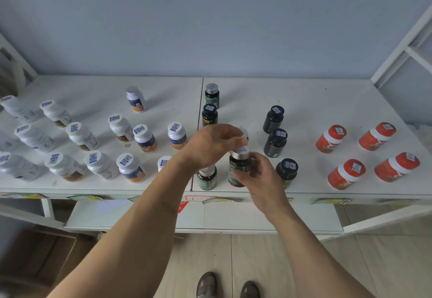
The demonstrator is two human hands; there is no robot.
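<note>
Both forearms come in from the near side and meet over the near middle of the desk (315,101). The right grip (259,176) is wrapped round the body of the green bottle (238,165), fingers curled round its lower half. The left grip (210,145) arches over from the left with its fingertips pinched on the silver cap (240,156), which carries a small barcode sticker (243,150). The bottle is upright close to the desk's near edge. Whether its base rests on the surface or hangs just above it I cannot tell.

To do the work on the cap well, I judge the right hand should hold low and firm so the bottle cannot turn, while the left acts on the cap alone, straight from above. Tilting would risk a knock: a twin green bottle (207,177) stands just under the left wrist, and a black bottle (287,169) stands just right of the right hand's knuckles.

Further out, more dark bottles run toward the far side, one of them (212,94) at the far end of the row. White bottles (131,166) fill the left, and red bottles (346,174) stand well apart on the right.
</note>
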